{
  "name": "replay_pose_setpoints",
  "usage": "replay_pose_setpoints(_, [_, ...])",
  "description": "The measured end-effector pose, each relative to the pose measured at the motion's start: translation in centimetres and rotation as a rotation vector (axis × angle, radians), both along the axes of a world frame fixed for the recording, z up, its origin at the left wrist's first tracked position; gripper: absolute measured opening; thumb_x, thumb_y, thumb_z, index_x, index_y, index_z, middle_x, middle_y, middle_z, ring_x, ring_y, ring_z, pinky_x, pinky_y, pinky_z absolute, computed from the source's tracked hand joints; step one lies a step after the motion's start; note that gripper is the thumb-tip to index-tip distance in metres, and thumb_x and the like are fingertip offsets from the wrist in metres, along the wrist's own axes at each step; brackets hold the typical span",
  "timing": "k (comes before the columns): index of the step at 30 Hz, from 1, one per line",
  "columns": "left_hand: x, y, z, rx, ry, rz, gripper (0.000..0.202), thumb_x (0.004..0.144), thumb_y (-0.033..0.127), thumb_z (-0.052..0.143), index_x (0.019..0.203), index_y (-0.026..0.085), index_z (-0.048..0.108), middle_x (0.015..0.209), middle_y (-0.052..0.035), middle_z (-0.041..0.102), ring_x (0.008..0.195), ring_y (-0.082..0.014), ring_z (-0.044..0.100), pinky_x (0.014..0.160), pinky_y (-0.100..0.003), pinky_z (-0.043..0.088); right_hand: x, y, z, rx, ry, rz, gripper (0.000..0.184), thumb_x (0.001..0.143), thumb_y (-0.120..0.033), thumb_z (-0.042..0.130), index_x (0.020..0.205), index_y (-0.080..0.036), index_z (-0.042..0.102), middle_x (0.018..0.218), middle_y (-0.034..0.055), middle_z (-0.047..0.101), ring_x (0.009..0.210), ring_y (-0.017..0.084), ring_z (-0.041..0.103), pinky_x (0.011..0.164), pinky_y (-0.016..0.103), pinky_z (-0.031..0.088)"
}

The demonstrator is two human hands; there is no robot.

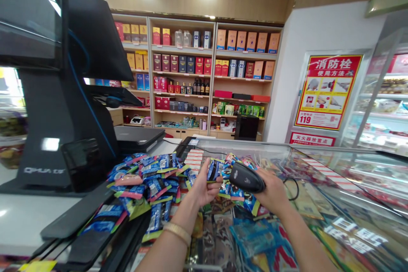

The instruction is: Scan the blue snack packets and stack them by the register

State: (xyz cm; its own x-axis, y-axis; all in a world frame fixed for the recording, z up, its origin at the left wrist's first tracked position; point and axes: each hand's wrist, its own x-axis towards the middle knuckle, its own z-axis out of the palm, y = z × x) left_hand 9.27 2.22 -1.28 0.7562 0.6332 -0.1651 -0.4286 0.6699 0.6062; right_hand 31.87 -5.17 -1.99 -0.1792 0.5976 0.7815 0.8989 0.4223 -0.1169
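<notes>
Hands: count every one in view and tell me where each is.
2. The left hand is near the middle, holding a blue packet; the right hand is to its right, gripping the scanner. No other hand shows.

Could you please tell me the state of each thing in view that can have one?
Left hand: fingers curled, holding a blue packet.
Right hand: gripping the barcode scanner.
Barcode scanner: held up; whether it is scanning cannot be told.
Other packets: loosely heaped.
Bracelet: worn, left arm.
Checkout terminal: standing upright.
Wall shelves: stocked.
Red poster: framed.
</notes>
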Motion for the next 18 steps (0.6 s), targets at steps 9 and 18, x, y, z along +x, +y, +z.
replay_pose_setpoints(9, [0.8, 0.0, 0.0, 0.018, -0.021, 0.109, 0.055, 0.085, 0.065, 0.043, 0.067, 0.013, 0.047, 0.057, 0.0027, 0.046, 0.035, 0.0014, 0.021, 0.03, -0.01, 0.014, -0.2, 0.0, 0.0, 0.008, 0.029, 0.013, 0.014, 0.074, -0.027, 0.057, 0.084, -0.021, 0.065, 0.083, 0.0072, 0.069, 0.076, 0.021, 0.065, 0.067, 0.03, 0.05])
replay_pose_setpoints(18, [-0.8, 0.4, 0.0, 0.884, 1.094, 1.184, 0.03, 0.069, 0.026, 0.071, 0.092, 0.022, 0.052, 0.088, -0.0038, 0.059, 0.088, -0.0217, 0.058, 0.077, -0.031, 0.044, 0.6, 0.6, -0.8, 0.131, 0.038, -0.035, 0.021, 0.072, -0.028, 0.058, 0.089, -0.022, 0.067, 0.088, 0.0076, 0.07, 0.084, 0.024, 0.067, 0.075, 0.034, 0.053])
